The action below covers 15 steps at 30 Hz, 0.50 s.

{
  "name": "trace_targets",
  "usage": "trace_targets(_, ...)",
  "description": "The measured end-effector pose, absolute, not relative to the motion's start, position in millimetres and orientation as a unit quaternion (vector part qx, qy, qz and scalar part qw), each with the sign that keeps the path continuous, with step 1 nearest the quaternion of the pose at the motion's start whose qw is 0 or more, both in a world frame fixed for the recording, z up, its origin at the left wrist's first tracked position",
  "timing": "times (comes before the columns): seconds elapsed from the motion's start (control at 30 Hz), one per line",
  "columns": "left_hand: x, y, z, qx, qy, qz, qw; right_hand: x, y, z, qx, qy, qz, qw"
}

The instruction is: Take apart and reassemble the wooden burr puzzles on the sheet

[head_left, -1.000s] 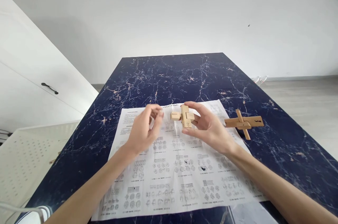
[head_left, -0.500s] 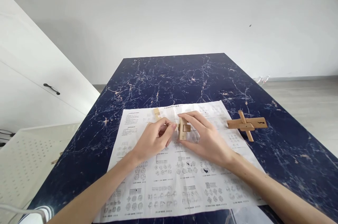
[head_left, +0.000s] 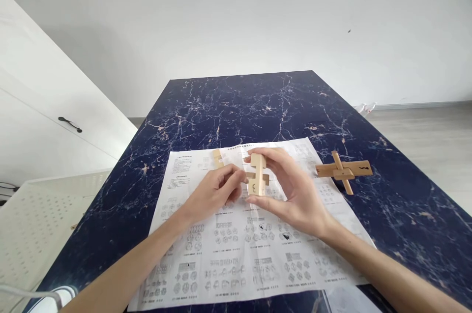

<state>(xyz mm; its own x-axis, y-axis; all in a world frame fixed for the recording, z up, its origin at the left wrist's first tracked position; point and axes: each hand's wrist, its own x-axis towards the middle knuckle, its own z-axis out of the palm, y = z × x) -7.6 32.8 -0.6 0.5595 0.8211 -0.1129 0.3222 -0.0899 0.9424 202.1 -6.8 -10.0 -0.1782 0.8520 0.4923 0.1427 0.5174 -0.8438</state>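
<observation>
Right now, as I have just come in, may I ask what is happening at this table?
A person's right hand holds a notched wooden piece between thumb and fingers, above a printed sheet. The left hand is close beside it, fingers curled; whether it grips anything is unclear. Another wooden piece lies beyond the left hand. A wooden cross rests right of the sheet.

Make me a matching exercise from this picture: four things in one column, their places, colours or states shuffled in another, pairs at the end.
Things
1. Right hand
2. Wooden cross
3. Printed sheet
4. Table

Places, colours or states
A. Dark blue with pale veins
B. Lying at the right edge of the white paper
C. Gripping a notched wooden block
D. White, covered with small diagrams

Pairs: 1-C, 2-B, 3-D, 4-A
</observation>
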Motion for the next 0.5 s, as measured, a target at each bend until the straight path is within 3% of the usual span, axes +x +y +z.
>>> trace_targets(0.2,-23.8,45.8,7.5,0.724,0.454,0.339,0.393,209.5,5.1,-19.1,-0.475,-0.599,0.304,0.569)
trace_targets(0.33,-54.5,72.2,8.9,0.760,0.487,0.361,0.234,210.1,8.2,-26.6,-0.533,-0.626,0.298,0.485)
trace_targets(0.5,-82.6,94.5,3.2,0.820,0.444,0.301,0.199,207.0,6.8,-35.4,-0.552,-0.681,0.275,0.395)
